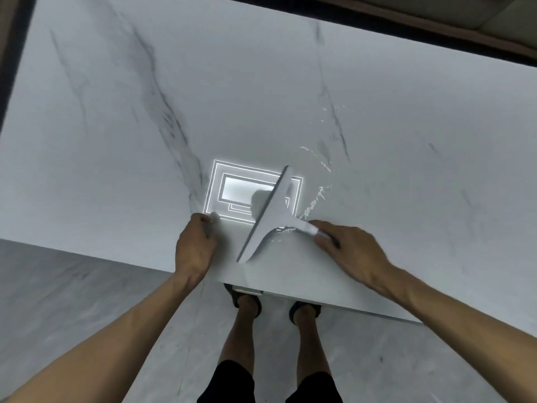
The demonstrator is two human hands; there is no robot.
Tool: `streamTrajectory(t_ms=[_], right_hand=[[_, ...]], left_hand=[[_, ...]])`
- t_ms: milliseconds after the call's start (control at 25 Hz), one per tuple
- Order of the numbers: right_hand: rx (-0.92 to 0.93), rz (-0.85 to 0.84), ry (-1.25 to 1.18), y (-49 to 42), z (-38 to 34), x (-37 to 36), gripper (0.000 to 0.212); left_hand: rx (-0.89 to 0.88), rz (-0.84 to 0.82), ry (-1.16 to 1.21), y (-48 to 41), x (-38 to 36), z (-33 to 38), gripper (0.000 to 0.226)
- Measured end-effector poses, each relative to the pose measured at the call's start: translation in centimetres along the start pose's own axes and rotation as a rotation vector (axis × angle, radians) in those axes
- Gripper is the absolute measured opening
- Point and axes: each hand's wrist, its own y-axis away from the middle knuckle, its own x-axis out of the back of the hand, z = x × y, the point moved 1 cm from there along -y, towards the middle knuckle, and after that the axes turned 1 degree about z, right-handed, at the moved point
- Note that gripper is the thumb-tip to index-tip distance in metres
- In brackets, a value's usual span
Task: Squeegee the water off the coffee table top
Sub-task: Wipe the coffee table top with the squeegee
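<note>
A white marble coffee table top (pixel 261 91) fills most of the view. A white squeegee (pixel 268 215) lies with its blade on the top near the front edge, the blade running diagonally from lower left to upper right. My right hand (pixel 345 248) grips its handle from the right. Streaks and drops of water (pixel 315 199) glisten just right of the blade and further back. My left hand (pixel 194 242) rests on the table left of the squeegee, fingers curled on a small white thing that I cannot identify.
A ceiling light's reflection (pixel 232 193) shines on the top behind the blade. The table's front edge (pixel 334 306) runs above my feet (pixel 247 301). Grey marble floor (pixel 72 301) lies at lower left. A dark sofa edge (pixel 436 21) borders the far side.
</note>
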Motion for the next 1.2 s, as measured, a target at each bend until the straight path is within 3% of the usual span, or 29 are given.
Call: streamTrajectory(t_ms=[160, 280, 560, 800, 1000, 1200], right_hand=[[0.308, -0.107, 0.121, -1.5, -5.9, -6.7, 0.038], [0.422, -0.178, 0.209, -2.0, -7.3, -9.6, 0.036], [0.253, -0.173, 0.252, 0.8, 2.3, -5.1, 0.038], [0.095, -0.141, 0.356, 4.9, 10.5, 1.4, 0.040], [0.083, -0.082, 0.426, 6.7, 11.1, 4.3, 0.056], [0.326, -0.243, 0.362, 4.4, 3.8, -1.7, 0.038]], left_hand=[[0.069, 0.051, -0.024, 0.3, 1.6, -2.5, 0.039], [0.080, 0.027, -0.018, 1.1, 1.6, -3.3, 0.032], [-0.066, -0.131, -0.071, 3.1, -2.0, -0.7, 0.037], [-0.113, -0.362, -0.332, 3.7, -5.5, 2.2, 0.039], [-0.112, -0.228, -0.187, 4.8, -5.2, 3.2, 0.030], [0.010, -0.111, -0.055, 5.9, -4.8, 2.8, 0.028]])
